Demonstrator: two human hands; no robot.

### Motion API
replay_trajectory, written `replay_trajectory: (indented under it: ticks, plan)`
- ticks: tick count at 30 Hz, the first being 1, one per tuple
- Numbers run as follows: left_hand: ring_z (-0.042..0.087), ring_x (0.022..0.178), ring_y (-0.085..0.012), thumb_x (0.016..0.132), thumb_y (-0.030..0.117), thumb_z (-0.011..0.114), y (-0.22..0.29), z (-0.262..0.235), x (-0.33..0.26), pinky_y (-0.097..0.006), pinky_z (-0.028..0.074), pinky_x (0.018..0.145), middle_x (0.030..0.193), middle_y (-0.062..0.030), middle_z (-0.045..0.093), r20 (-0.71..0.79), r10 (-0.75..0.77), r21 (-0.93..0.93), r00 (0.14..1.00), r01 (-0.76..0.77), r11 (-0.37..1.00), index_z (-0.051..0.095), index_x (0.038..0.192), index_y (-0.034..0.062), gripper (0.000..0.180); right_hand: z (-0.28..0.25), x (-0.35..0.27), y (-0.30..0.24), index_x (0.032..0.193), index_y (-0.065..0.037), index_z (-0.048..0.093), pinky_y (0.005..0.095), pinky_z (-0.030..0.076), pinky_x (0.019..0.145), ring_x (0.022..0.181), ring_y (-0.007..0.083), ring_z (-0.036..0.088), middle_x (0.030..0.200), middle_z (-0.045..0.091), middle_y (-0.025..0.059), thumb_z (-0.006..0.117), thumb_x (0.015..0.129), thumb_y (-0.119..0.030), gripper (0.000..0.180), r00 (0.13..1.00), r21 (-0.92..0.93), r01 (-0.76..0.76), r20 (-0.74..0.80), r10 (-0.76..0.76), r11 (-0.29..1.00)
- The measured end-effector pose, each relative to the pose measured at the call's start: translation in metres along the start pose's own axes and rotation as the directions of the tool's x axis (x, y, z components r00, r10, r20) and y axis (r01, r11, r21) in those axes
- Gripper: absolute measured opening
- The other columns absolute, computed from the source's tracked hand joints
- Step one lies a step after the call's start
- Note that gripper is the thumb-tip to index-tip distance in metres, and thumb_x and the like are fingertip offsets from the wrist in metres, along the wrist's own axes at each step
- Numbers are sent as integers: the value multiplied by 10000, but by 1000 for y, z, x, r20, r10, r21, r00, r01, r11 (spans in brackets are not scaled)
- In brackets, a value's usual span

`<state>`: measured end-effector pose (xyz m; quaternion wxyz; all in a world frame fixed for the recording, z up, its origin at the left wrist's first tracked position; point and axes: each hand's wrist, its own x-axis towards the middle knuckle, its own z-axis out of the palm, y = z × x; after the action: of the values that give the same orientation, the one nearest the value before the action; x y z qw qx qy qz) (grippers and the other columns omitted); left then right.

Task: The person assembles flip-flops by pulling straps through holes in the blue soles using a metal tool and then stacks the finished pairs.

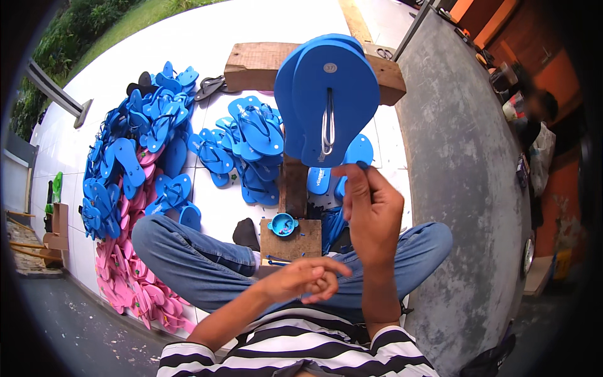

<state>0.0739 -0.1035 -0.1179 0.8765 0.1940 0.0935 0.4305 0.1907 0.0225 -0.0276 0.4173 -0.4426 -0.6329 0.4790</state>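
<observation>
Two or more blue flip-flop soles (301,107) are stacked on the wooden crosspiece in front of me. A bent metal wire tool (328,129) hangs from the top sole's middle. My right hand (375,213) is raised just below the soles' lower end, its fingers bent in. A small dark blue bit shows at its fingertips; I cannot tell whether it is held or lies behind them. Lower, before my lap, my left hand (306,280) has its index finger stretched out and the others loosely curled, with nothing visible in it. Both hands are apart from the soles.
The wooden crosspiece (257,66) tops a post rising from a wooden base (292,246), which bears a small blue bowl (282,224). Blue flip-flops (254,129) and pink ones (122,276) lie heaped at left. Scissors (384,54) rest on the crosspiece's right end. My crossed legs flank the base.
</observation>
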Motion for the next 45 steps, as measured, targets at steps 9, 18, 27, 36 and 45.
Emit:
replay_trajectory:
  ticks: [9, 18, 27, 36, 45]
  plan:
    - [592, 832, -89, 975, 177, 618, 156, 56, 13, -247, 485, 673, 977, -37, 628, 185, 792, 980, 582, -165, -107, 634, 1127, 26, 214, -13, 15, -45, 1088, 42, 613, 381, 462, 621, 691, 306, 603, 846, 580, 155, 503, 1007, -109, 204, 896, -239, 438, 191, -401, 866]
    - [656, 1005, -187, 955, 207, 645, 212, 65, 65, -295, 566, 731, 1191, -123, 660, 509, 727, 774, 462, 125, -621, 639, 1278, 102, 341, -4, 14, -47, 980, -13, 555, 415, 490, 592, 687, 335, 642, 821, 590, 150, 562, 955, -114, 104, 855, -475, 517, 254, -452, 712]
    - [652, 802, -114, 874, 129, 729, 211, 70, 74, -239, 515, 580, 1171, -84, 667, 576, 669, 685, 469, 170, -709, 710, 1204, 158, 332, -4, 28, -64, 920, -34, 542, 358, 528, 582, 717, 277, 673, 815, 599, 122, 631, 859, -103, 129, 873, -789, 459, 317, -370, 409]
    - [643, 800, -176, 820, 62, 763, 199, 80, 77, -301, 504, 636, 1050, -55, 701, 649, 607, 640, 460, 101, -761, 704, 1116, 108, 306, -2, 32, -67, 850, -77, 579, 284, 491, 588, 723, 174, 597, 791, 529, 50, 649, 772, -108, 109, 766, -881, 467, 360, -533, 77]
    - [603, 977, -130, 970, 112, 613, 171, 52, 75, -283, 493, 853, 1064, -66, 636, 342, 773, 899, 534, -425, -104, 564, 1193, 45, 238, -13, 42, -40, 1147, -59, 582, 414, 479, 880, 1030, 297, 594, 1081, 581, 167, 609, 963, -316, 318, 761, -414, 556, -96, -642, 721]
